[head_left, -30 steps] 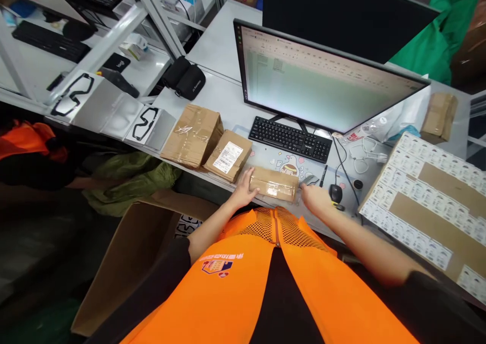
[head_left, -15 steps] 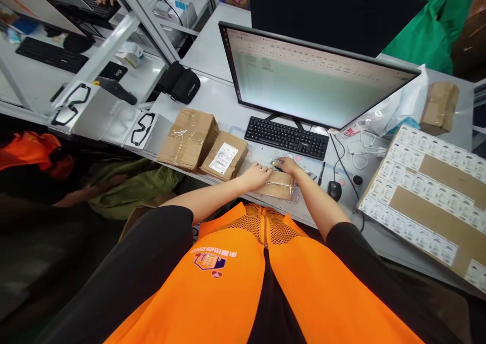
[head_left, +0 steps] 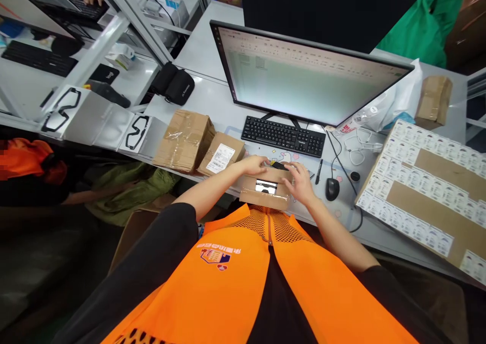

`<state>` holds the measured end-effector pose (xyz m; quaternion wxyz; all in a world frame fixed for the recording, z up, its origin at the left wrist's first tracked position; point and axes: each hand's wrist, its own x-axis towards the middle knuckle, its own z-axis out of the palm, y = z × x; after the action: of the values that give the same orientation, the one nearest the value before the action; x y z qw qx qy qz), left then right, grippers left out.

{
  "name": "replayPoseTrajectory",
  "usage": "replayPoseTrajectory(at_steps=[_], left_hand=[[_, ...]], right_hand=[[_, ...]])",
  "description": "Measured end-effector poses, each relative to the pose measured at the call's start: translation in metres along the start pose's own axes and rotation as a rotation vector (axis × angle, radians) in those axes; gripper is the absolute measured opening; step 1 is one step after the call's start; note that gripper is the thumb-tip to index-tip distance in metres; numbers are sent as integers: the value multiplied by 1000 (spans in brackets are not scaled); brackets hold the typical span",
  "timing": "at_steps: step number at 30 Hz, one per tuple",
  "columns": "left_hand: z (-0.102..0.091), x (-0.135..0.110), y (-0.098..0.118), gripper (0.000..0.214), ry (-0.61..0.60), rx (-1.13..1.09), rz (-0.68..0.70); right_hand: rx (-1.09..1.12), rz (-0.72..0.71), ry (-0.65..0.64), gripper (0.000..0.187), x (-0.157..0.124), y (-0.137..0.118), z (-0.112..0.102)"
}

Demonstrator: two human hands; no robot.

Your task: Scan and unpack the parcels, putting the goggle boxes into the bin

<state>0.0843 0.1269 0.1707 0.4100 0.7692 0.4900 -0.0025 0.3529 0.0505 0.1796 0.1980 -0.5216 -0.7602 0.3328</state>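
Note:
A small brown cardboard box (head_left: 248, 196) lies at the desk's front edge, close to my vest, with its top partly open. Through the gap shows a white-and-black item (head_left: 266, 187), too small to name. My left hand (head_left: 256, 165) grips the raised flap at its far left corner, fingers bent. On the right side my right hand (head_left: 301, 181) holds the flap, thumb on the cardboard and fingers curved over the far edge. Just beyond the box, between my hands, a dark object (head_left: 279, 165) is partly hidden.
Left of my hands are a labelled carton (head_left: 219, 155), a larger taped carton (head_left: 184, 141) and white boxes (head_left: 134, 132). A keyboard (head_left: 283, 136) and monitor (head_left: 311, 75) stand ahead. To the right are a pen (head_left: 319, 172), mouse (head_left: 332, 189) and big label-covered box (head_left: 408, 192).
The small box has opened at the top, showing the item inside. My right hand has left the dark object beyond the box and moved onto the flap; my left hand shifted to the far-left corner.

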Motion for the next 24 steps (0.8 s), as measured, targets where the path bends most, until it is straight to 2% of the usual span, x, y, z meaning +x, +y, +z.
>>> replayPoseTrajectory(at_steps=[1,2,3,4,6,7,9,11,14,16,18,21,24], left_hand=[[6,-4,4,37,101,78,5],[13,-10,9,35,196,154,43],[22,-17,14,32,257,214,109],[30,-26,18,28,268,250,190],[43,-45,23,23,187,261,326],[47,-53,22,21,133,254,361],[49,-67,15,22,60,242,372],[46,-76,2,26,2,214,361],[41,-86,-18,33,-88,108,376],[41,-92,-27,39,-90,43,381],[42,-97,-28,42,-71,33,373],[36,-106,-25,41,-44,103,362],[19,-117,-30,38,13,166,357]], right_hand=[[-53,-53,37,39,-8,-7,4],[-87,-104,7,38,-14,-15,8],[-112,-143,-84,39,-19,-22,13],[-139,-163,-210,40,-22,-30,16],[-215,-147,-442,39,-22,-43,20],[-256,-130,-513,36,-20,-48,19],[-295,-141,-579,29,-16,-54,14],[-281,-220,-605,27,-13,-53,5],[-256,-365,-716,25,-14,-38,-5],[-281,-425,-809,22,-17,-25,-7],[-334,-451,-812,24,-22,-15,-7],[-440,-489,-672,45,-29,-11,-3],[-514,-513,-540,60,-34,-11,-3]])
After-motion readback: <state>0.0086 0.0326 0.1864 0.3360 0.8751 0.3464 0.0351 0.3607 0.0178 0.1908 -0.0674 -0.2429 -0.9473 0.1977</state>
